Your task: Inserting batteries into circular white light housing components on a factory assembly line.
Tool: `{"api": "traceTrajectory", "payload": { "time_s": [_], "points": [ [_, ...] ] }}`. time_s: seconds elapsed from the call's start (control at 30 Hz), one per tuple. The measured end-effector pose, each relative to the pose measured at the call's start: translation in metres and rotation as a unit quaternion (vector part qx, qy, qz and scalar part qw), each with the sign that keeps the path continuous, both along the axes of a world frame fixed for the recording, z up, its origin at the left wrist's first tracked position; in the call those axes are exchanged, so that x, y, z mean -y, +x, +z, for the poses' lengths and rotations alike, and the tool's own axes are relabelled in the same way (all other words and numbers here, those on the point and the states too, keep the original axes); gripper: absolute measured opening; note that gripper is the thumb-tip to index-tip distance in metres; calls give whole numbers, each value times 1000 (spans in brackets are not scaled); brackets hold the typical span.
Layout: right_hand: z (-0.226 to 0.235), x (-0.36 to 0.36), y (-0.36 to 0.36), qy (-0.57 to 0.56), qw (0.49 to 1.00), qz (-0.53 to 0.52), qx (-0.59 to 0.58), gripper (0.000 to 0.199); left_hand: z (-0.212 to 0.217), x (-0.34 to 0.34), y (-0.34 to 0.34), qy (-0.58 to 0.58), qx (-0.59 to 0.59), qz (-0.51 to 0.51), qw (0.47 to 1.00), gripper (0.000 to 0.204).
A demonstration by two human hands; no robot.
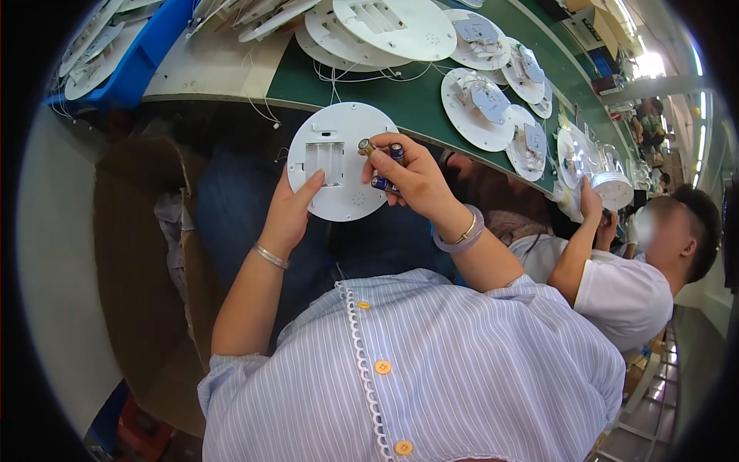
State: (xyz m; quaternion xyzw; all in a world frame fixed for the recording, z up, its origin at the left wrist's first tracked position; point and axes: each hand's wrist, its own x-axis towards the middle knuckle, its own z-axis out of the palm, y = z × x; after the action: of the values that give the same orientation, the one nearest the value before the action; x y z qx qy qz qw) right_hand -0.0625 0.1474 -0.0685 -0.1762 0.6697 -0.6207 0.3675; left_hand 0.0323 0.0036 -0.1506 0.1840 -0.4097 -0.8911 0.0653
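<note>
A round white plastic base [339, 119] is held in front of me, over my lap. My left hand [289, 206] grips its left edge, the thumb lying on its face beside the battery compartment [325, 158]. That compartment is uncovered, and its slots look empty. My right hand [419, 179] is closed around several small cylindrical batteries [382, 184] with dark wrappers, at the right edge of the base. One of them points toward the compartment between thumb and finger. Whether the right fingers also touch the base, I cannot tell.
On the green worktop [296, 83] ahead, white round bases [392, 27] are stacked with loose wires. More discs with grey plates [477, 108] lie to the right. A blue bin [154, 54] stands left, a cardboard box [138, 254] below. A co-worker [623, 285] sits at right.
</note>
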Motion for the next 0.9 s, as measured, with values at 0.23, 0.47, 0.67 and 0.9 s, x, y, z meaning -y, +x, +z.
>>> {"api": "traceTrajectory", "payload": {
  "time_s": [0.23,0.47,0.67,0.9],
  "points": [
    [88,-13,26,-220,956,169,98,34,-4,2,-3,22,-10,-2,1000,43],
    [107,-12,35,-460,694,457,314,41,3,5,1,10,11,21,1000,40],
    [101,0,34,-492,655,506,268,40,3,4,3,5,15,19,1000,41],
    [91,-2,43,-538,690,427,227,36,6,2,2,15,-4,42,999,41]
  ]
}}
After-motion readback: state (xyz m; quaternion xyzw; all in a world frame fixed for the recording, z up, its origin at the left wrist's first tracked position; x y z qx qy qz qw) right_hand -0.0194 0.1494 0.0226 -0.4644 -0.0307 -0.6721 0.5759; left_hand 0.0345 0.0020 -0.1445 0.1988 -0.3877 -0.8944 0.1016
